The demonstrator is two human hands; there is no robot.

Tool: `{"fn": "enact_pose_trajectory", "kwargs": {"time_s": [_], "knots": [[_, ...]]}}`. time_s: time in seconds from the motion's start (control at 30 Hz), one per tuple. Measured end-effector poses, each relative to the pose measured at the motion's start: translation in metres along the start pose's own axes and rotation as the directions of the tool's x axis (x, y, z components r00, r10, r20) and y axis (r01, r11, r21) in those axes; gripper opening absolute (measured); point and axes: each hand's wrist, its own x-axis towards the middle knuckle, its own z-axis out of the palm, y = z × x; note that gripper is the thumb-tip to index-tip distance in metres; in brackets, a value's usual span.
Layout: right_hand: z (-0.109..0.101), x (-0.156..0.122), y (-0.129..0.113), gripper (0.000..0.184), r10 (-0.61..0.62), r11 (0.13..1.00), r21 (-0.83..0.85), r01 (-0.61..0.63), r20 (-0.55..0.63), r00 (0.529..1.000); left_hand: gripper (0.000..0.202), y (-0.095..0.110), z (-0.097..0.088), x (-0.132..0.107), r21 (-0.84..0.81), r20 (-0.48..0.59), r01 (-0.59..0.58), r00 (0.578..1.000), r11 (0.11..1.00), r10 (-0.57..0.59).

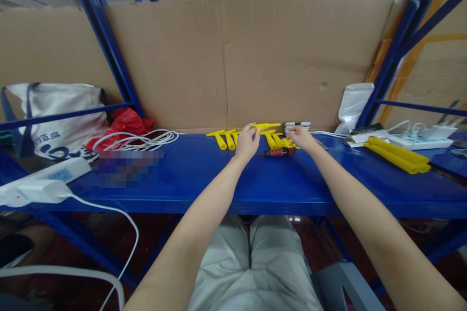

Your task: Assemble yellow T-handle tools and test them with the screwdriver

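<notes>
My left hand (pixel 248 142) is closed on a yellow T-shaped plastic piece (pixel 269 126), held just above the blue shelf. To its left, several similar yellow T-shaped handles (pixel 221 140) lie in a row, partly hidden behind the hand. More yellow pieces (pixel 272 141) lie between my hands. Over small yellow parts (pixel 288 143), my right hand (pixel 299 137) has its fingers pinched together; what is in them is too small to make out. White and black sticks (pixel 297 125) lie just behind it. A screwdriver with a red and black handle (pixel 279 152) rests in front of the yellow pieces.
A blue metal shelf (pixel 197 175) serves as the worktop, with cardboard (pixel 273 58) behind. At left are a cloth bag (pixel 65 116), red plastic bag (pixel 127 124), coiled white cable (pixel 149 141) and power strip (pixel 47 180). Long yellow pieces (pixel 397 154) lie at right.
</notes>
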Motion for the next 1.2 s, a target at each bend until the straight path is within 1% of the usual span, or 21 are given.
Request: {"fn": "enact_pose_trajectory", "kwargs": {"time_s": [0.07, 0.13, 0.2, 0.27, 0.37, 0.4, 0.47, 0.57, 0.67, 0.77, 0.87, 0.93, 1.07, 1.2], "knots": [[0.001, 0.000, -0.003, 0.025, 0.084, 0.977, 0.202, -0.076, -0.031, 0.996, 0.024, 0.005, 0.001, -0.001, -0.111, -0.011, -0.048, 0.999, 0.993, 0.047], [-0.001, -0.002, -0.006, 0.021, 0.153, 0.922, 0.365, -0.130, -0.034, 0.988, 0.024, 0.009, 0.002, -0.003, -0.215, -0.004, -0.082, 0.997, 0.973, 0.083], [-0.004, -0.003, -0.008, 0.018, 0.202, 0.847, 0.507, -0.159, -0.031, 0.979, 0.022, 0.012, 0.004, -0.004, -0.295, 0.012, -0.088, 0.995, 0.951, 0.096], [-0.008, -0.004, -0.009, 0.017, 0.235, 0.756, 0.636, -0.158, -0.038, 0.971, 0.020, 0.014, 0.006, -0.006, -0.348, 0.037, -0.070, 0.995, 0.935, 0.088], [-0.013, -0.004, -0.009, 0.018, 0.262, 0.625, 0.768, -0.139, -0.038, 0.964, 0.017, 0.016, 0.008, -0.008, -0.377, 0.069, -0.023, 0.996, 0.926, 0.053], [-0.014, -0.004, -0.008, 0.017, 0.271, 0.596, 0.791, -0.138, -0.036, 0.962, 0.015, 0.016, 0.008, -0.008, -0.379, 0.073, -0.007, 0.997, 0.925, 0.037], [-0.015, -0.002, -0.006, 0.016, 0.289, 0.566, 0.813, -0.139, -0.037, 0.957, 0.010, 0.016, 0.009, -0.008, -0.375, 0.067, 0.020, 0.998, 0.927, 0.006], [-0.016, 0.000, -0.005, 0.014, 0.307, 0.575, 0.807, -0.133, -0.063, 0.950, 0.009, 0.014, 0.010, -0.008, -0.332, 0.039, 0.034, 0.999, 0.943, -0.022], [-0.015, 0.001, -0.005, 0.017, 0.343, 0.593, 0.794, -0.133, -0.100, 0.934, 0.010, 0.011, 0.010, -0.007, -0.252, 0.018, 0.060, 0.998, 0.966, -0.057], [-0.014, 0.001, -0.005, 0.015, 0.357, 0.613, 0.779, -0.133, -0.123, 0.926, 0.014, 0.009, 0.009, -0.007, -0.165, 0.014, 0.142, 0.990, 0.976, -0.141], [-0.012, 0.002, -0.004, 0.015, 0.318, 0.659, 0.743, -0.116, -0.135, 0.939, 0.022, 0.009, 0.007, -0.008, -0.102, 0.030, 0.244, 0.970, 0.964, -0.243], [-0.011, 0.002, -0.004, 0.016, 0.295, 0.671, 0.735, -0.103, -0.137, 0.945, 0.026, 0.009, 0.005, -0.009, -0.076, 0.038, 0.287, 0.958, 0.955, -0.285], [-0.011, 0.000, -0.006, 0.017, 0.290, 0.653, 0.751, -0.093, -0.135, 0.948, 0.033, 0.012, 0.003, -0.009, -0.011, 0.044, 0.309, 0.950, 0.951, -0.309], [-0.011, -0.002, -0.008, 0.021, 0.299, 0.640, 0.761, -0.107, -0.118, 0.947, 0.044, 0.014, 0.001, -0.009, 0.026, 0.038, 0.298, 0.954, 0.954, -0.299]]}}
